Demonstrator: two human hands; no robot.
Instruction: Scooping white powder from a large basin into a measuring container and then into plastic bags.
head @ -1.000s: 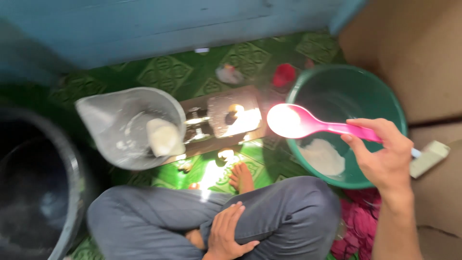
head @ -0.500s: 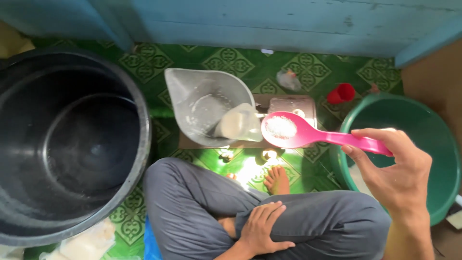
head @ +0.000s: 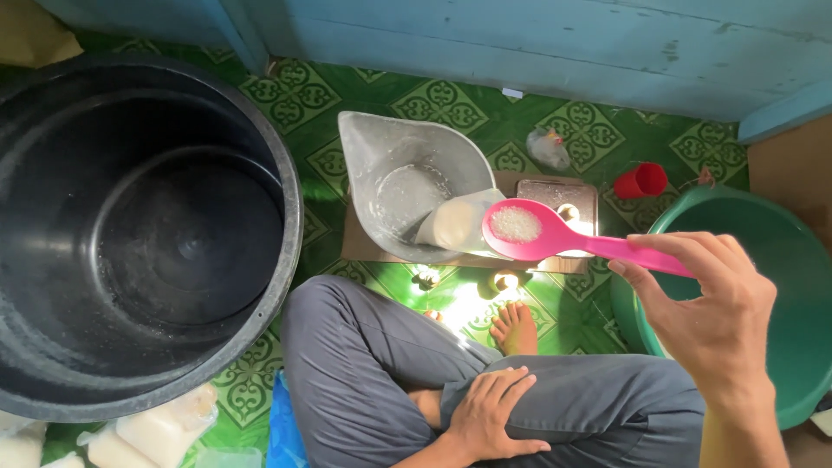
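My right hand (head: 712, 318) grips the handle of a pink plastic spoon (head: 555, 237) whose bowl carries a small heap of white grains. The spoon's bowl hovers just right of a clear plastic bag (head: 457, 223) of white grains that leans in a grey scale pan (head: 390, 173). The pan sits on a small scale (head: 559, 198) on a piece of cardboard. My left hand (head: 490, 412) rests flat on my crossed leg in grey trousers, holding nothing.
A large black tub (head: 147, 234) fills the left side. A green basin (head: 767, 260) stands at the right. A small red cup (head: 641, 181) and a crumpled bag (head: 549, 147) lie near the blue wooden wall (head: 520, 43). Filled bags (head: 156, 429) lie at the lower left.
The view swung left, bringing the black tub into sight. My right hand carried the spoon from over the green basin to beside the bag in the scale pan. The left hand stayed on my leg.
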